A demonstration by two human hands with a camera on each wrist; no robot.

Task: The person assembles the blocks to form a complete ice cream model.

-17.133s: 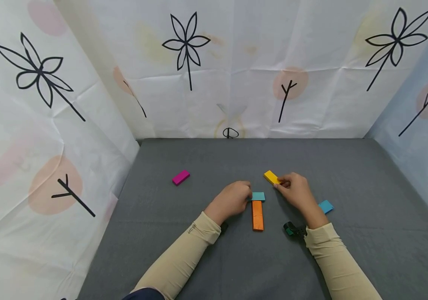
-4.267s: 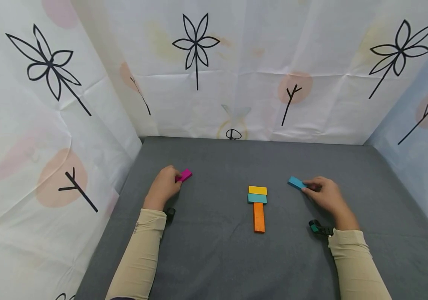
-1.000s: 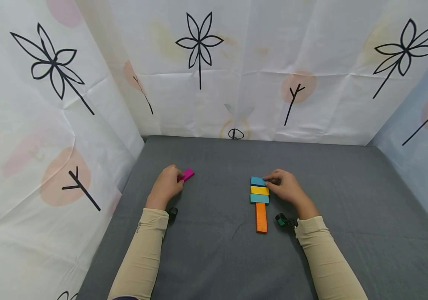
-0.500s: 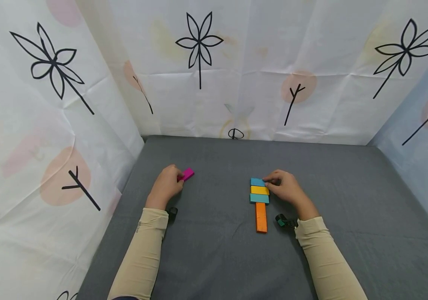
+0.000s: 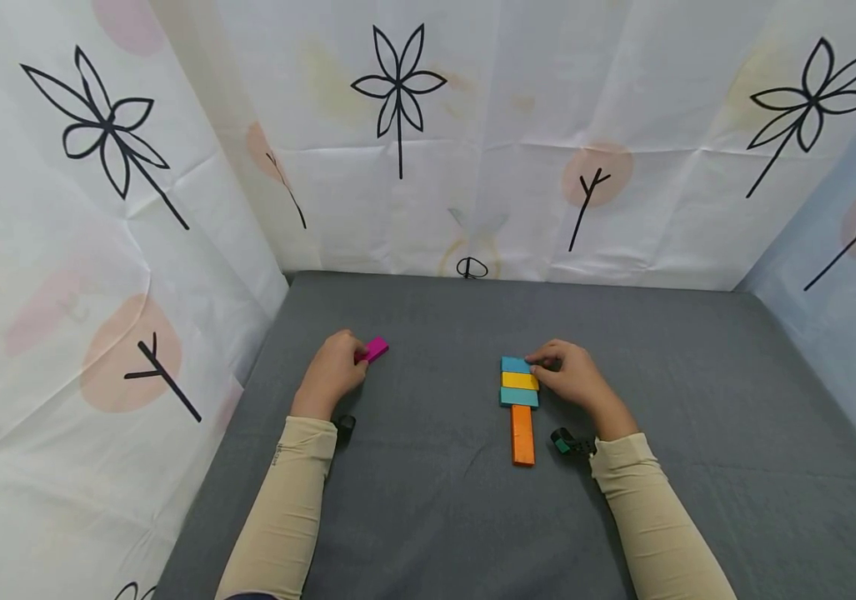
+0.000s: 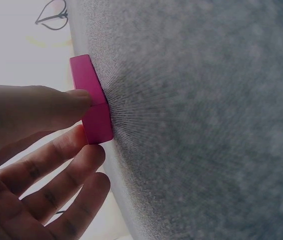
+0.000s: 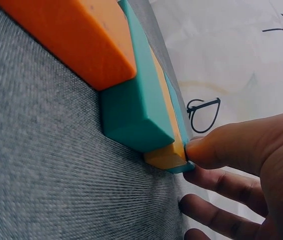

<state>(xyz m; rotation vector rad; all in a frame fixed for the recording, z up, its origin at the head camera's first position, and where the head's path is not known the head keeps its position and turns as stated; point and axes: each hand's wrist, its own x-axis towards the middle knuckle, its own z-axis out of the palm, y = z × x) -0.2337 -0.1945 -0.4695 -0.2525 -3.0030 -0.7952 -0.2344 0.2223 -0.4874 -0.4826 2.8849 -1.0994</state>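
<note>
At the left, my left hand pinches a magenta block between thumb and fingers. The left wrist view shows that magenta block lying on the cloth, the thumb across its side. My right hand has thumb and fingertips at the right end of a blue block. This blue block lies flat against a yellow block, which touches a teal block. An orange block stretches lengthwise toward me from the teal one. In the right wrist view the right hand partly hides the blue block.
A grey cloth covers the table. White printed sheets rise along its back and sides. A dark camera is strapped at the right wrist.
The yellow block, then the blue one, joined the far end of the row. The left hand took hold of the magenta block. Over the last second, the blue block shifted slightly toward the yellow.
</note>
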